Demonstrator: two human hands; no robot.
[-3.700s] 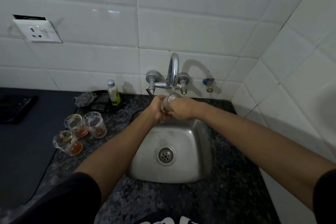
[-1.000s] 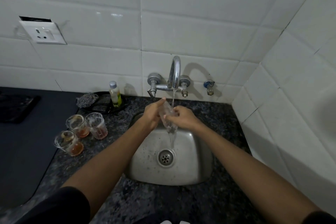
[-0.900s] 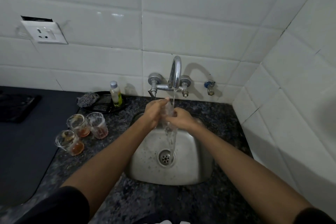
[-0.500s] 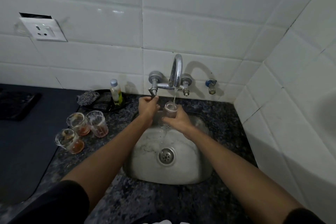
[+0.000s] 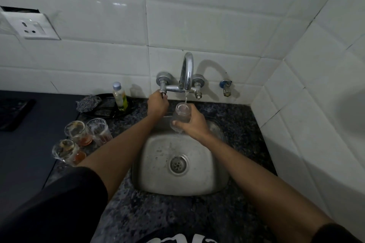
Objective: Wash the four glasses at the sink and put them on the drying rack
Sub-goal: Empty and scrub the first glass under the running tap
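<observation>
Head view. Clear glass (image 5: 180, 117) upright at centre frame, over the back edge of the steel sink (image 5: 199, 183), directly under the tap spout (image 5: 187, 71); thin water stream falls into its mouth. Right hand (image 5: 194, 124) grips the glass, fingers wrapped round its right side and thumb across the near side. Left hand (image 5: 157, 104) reaches to the left tap handle (image 5: 163, 92), fingers curled closed round it. Three dirty glasses (image 5: 79, 138) with reddish-brown residue stand clustered on the speckled dark tabletop (image 5: 177, 219), left of the sink, close together. Behind them, upper left of the sink: dark tray (image 5: 106, 109) with a scrubber (image 5: 87, 102) and a small bottle (image 5: 119, 96) of yellowish liquid. White wall socket (image 5: 32, 27) at far left on the tiles.
</observation>
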